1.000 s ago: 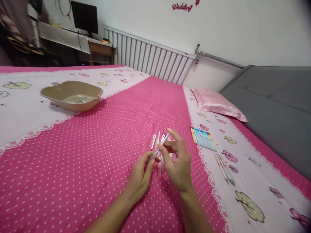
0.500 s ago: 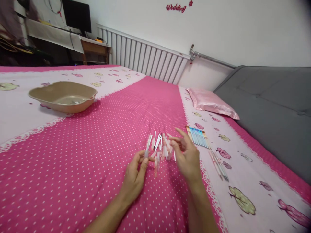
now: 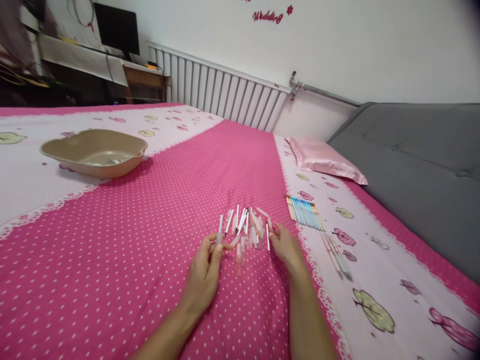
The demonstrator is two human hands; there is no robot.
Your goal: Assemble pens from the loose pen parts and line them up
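My left hand (image 3: 205, 265) is closed, thumb and fingers pinching a translucent pen barrel (image 3: 219, 235) with a white upper part, held upright left of the pile. In front of both hands lies a loose pile of pen parts (image 3: 255, 230): clear and pinkish barrels or caps, with white sticks among them. At the pile's right edge my right hand (image 3: 285, 248) reaches down with its fingers curled together. What is between those fingertips is hidden. A white stick (image 3: 268, 237) lies just left of them.
A neat row of blue and peach pens (image 3: 305, 212) lies to the right, with several grey-pink pens (image 3: 337, 257) nearer me. A beige basin (image 3: 93, 155) holding small pale pieces sits at the left. A pink pillow (image 3: 324, 160) rests by the grey headboard (image 3: 408, 165).
My right hand has lowered from above the pile to its right edge, and its raised fingers have curled in. My left hand has shifted slightly left, still holding the barrel.
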